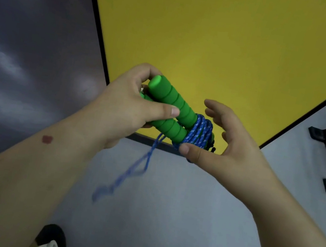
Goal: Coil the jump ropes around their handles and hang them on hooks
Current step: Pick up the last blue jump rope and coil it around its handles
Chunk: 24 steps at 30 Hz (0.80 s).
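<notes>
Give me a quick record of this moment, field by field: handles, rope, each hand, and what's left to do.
handles: two green handles held side by side
rope: blue rope coiled around the handles' far end; a loose tail hangs below, blurred
left hand: grips the handles
right hand: thumb presses the coil, fingers relaxed
floor: yellow mat, grey floor
left to do: wrap the tail, then hang

Two ribbed green foam handles point(171, 107) lie side by side, blue speckled rope point(199, 132) coiled around their far ends, a loose tail dangling.
</notes>
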Tool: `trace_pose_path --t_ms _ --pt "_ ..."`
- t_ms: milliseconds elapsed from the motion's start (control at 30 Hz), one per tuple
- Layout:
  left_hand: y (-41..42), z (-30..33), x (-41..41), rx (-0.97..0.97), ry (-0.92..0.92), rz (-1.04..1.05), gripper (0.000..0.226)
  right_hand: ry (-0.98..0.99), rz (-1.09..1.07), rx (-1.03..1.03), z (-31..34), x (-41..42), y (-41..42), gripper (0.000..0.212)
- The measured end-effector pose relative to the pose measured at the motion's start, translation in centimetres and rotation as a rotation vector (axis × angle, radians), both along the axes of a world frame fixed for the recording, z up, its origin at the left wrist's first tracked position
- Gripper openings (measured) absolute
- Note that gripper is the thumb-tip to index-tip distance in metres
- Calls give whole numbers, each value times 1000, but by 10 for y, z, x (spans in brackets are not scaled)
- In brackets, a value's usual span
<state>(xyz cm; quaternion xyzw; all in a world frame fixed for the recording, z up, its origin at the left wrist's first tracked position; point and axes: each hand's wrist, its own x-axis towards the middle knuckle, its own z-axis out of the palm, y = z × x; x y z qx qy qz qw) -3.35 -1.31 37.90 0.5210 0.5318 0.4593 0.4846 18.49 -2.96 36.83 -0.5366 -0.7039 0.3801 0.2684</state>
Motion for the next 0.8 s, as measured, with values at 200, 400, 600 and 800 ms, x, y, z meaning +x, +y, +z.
trace_pose_path --t_ms 200,400,600,800 --pt "-2 5 0 59 -124 46 33 451 -177 -357 -14 -8 6 135" --pt "-1 9 -9 86 -173 71 30 1090 -300 -506 -13 -6 12 68" --pt "-2 15 -16 61 -223 -23 26 748 -209 -400 -7 0 19 52" --pt "-5 17 -3 -39 -383 -74 33 517 -146 -367 -11 5 11 24"
